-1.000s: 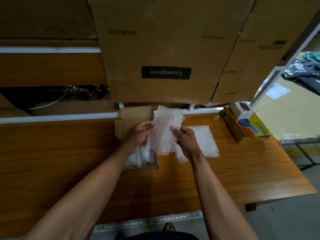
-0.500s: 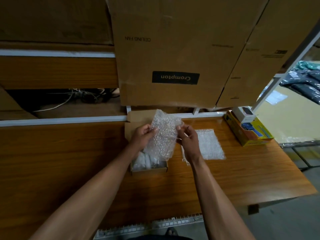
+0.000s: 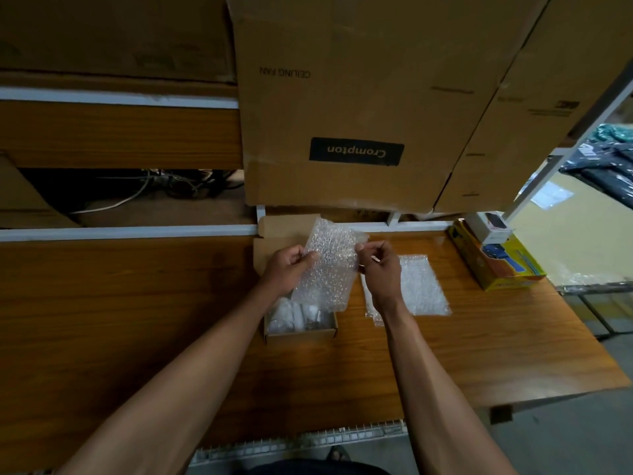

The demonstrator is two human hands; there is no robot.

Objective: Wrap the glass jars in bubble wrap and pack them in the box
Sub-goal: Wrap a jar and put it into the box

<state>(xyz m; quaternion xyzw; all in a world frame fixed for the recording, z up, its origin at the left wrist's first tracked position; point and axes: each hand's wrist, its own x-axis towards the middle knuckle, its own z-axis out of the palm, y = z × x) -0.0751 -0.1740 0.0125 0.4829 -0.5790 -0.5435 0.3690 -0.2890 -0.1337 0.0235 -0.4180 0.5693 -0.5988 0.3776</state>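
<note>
I hold a sheet of bubble wrap (image 3: 329, 269) upright above the small open cardboard box (image 3: 301, 332). My left hand (image 3: 287, 269) pinches its left edge and my right hand (image 3: 378, 269) pinches its right edge near the top. Inside the box lie several white wrapped bundles (image 3: 291, 317), partly hidden by the sheet. The box's lid flap (image 3: 284, 228) stands open at the back. More bubble wrap sheets (image 3: 423, 286) lie flat on the wooden table (image 3: 137, 320), just right of my right hand.
A yellow carton (image 3: 503, 272) with a small white box (image 3: 488, 228) on top sits at the table's right end. Large brown Crompton cartons (image 3: 359, 97) stand on the shelf behind. The table's right edge drops to the floor.
The bubble wrap sheet has been turned and spread out flatter between both hands, held slightly higher over the box. The camera has shifted a little.
</note>
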